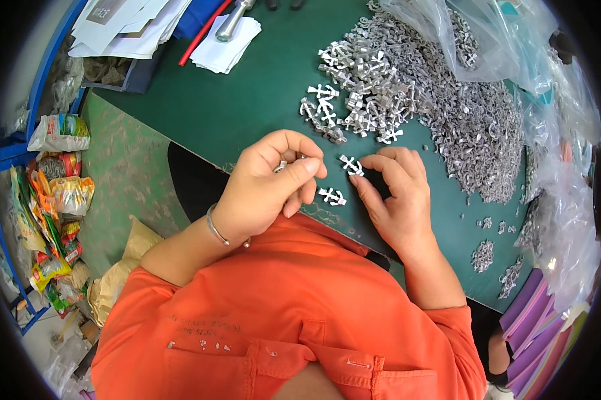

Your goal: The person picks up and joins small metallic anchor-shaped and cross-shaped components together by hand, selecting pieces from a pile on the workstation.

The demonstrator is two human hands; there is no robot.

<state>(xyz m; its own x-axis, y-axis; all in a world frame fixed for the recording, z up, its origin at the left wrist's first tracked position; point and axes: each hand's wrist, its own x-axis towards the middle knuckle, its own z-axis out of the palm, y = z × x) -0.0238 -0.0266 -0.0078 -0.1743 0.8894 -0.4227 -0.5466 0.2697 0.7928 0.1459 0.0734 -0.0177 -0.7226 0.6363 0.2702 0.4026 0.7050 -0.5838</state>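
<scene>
My right hand (399, 193) pinches a small silver anchor-shaped metal piece (351, 165) between thumb and forefinger, low over the green table top. My left hand (274, 175) is curled, its thumb over the fingers, around small silver metal pieces (282, 165) that are mostly hidden. Between the hands, near the table's front edge, lies another anchor-shaped piece (332, 196). Beyond them sits a loose group of similar anchor-shaped pieces (324, 110), beside a larger heap (374, 87) of the same kind.
A big mound of small grey metal parts (477, 127) covers the right of the table (247, 100), with clear plastic bags (487, 53) behind it. Small part clusters (483, 256) lie near right. A metal-handled tool (234, 21) rests on white papers (227, 50); snack packets (60, 133) fill the left shelf.
</scene>
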